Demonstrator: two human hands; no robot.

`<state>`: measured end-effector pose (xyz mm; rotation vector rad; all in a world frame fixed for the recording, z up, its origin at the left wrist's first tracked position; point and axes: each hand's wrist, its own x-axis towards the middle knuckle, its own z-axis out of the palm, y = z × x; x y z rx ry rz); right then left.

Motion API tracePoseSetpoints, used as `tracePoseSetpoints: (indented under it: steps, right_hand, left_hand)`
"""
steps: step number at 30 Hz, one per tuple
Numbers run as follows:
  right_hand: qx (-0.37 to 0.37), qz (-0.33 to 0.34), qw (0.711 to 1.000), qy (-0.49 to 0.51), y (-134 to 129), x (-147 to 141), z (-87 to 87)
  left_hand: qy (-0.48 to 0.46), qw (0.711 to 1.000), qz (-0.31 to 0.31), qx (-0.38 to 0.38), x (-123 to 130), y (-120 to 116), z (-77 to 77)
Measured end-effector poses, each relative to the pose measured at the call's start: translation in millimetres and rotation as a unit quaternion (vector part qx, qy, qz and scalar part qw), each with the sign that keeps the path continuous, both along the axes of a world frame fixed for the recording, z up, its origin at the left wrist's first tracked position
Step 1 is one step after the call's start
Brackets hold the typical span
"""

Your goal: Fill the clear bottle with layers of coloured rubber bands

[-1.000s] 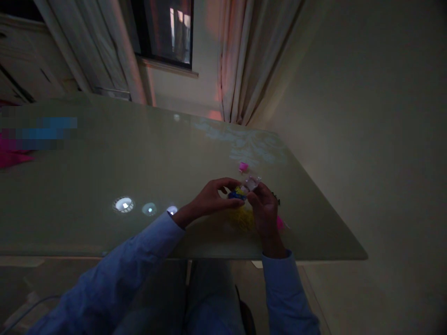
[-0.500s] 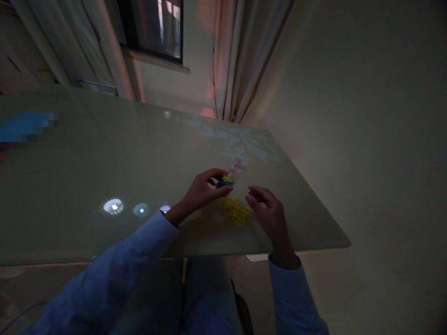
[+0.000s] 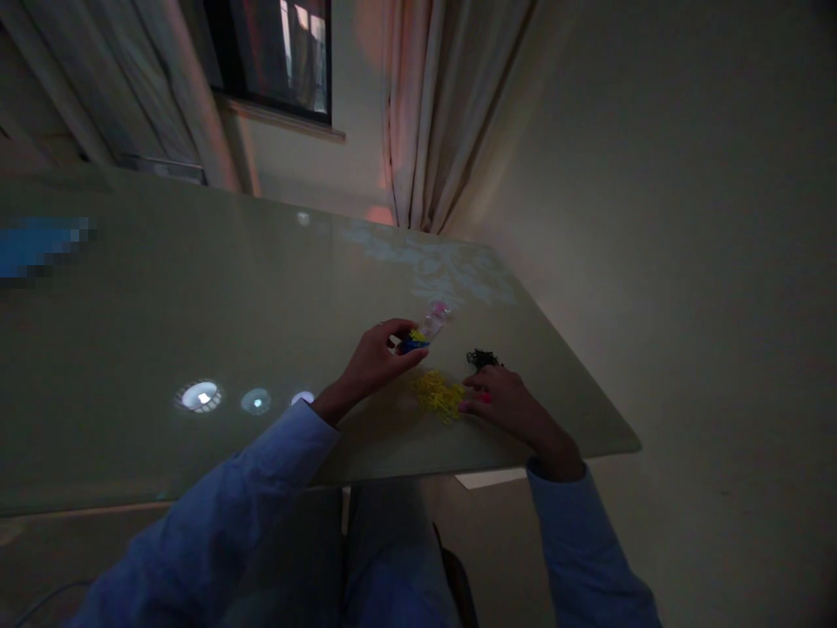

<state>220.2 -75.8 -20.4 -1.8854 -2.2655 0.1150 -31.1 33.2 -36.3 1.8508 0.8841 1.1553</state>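
1. A plain wall (image 3: 686, 218) rises along the right side, in dim light.
2. The surface (image 3: 261, 323) stretches across the view, glossy, with round lamp reflections toward its left and a pale leafy pattern near its far right corner.
3. Long pale curtains (image 3: 425, 122) hang beyond the far edge, on both sides of a dark-framed window (image 3: 281, 52).
4. Blue sleeves (image 3: 215, 515) cover both forearms, which reach over the near edge.
5. The left hand (image 3: 372, 358) is raised, thumb and fingers pinching blue and yellow pieces (image 3: 414, 342).
6. The right hand (image 3: 500, 401) is palm down, its fingertips at the right edge of the yellow pile; whether it grips anything, I cannot tell.
7. The yellow pile (image 3: 437, 394), many small pieces, lies on the surface between the hands.
8. A clear bag (image 3: 435, 323) sticks out past the left hand's fingertips; pink shows at its far end, inside or behind.
9. A black pile (image 3: 482, 358) sits just beyond the right hand.
10. A pink bit (image 3: 485, 398) shows among the right hand's fingers.
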Motion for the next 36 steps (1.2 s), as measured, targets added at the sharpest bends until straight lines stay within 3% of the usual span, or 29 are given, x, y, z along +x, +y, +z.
tracePoseSetpoints:
  steps: [7,14,19,29,36]
  right_hand:
    - [0.031,-0.015,0.999,-0.03,6,-9,0.9]
    - [-0.086,-0.07,0.987,-0.115,9,-32,18.9]
    - [-0.119,-0.077,0.982,-0.125,10,-37,24.5]
    - [-0.088,-0.057,0.987,-0.119,10,-44,22.7]
    - [-0.045,-0.066,0.995,-0.062,10,-40,17.4]
  left_hand:
    - [0.007,1.0,0.006,0.018,0,0,-0.1]
    - [0.016,0.999,0.013,0.043,2,1,-2.6]
    - [0.024,0.997,0.012,0.069,2,1,-3.0]
    - [0.032,0.994,0.027,0.101,4,3,-6.3]
    - [0.08,0.981,0.028,0.172,2,2,-8.4]
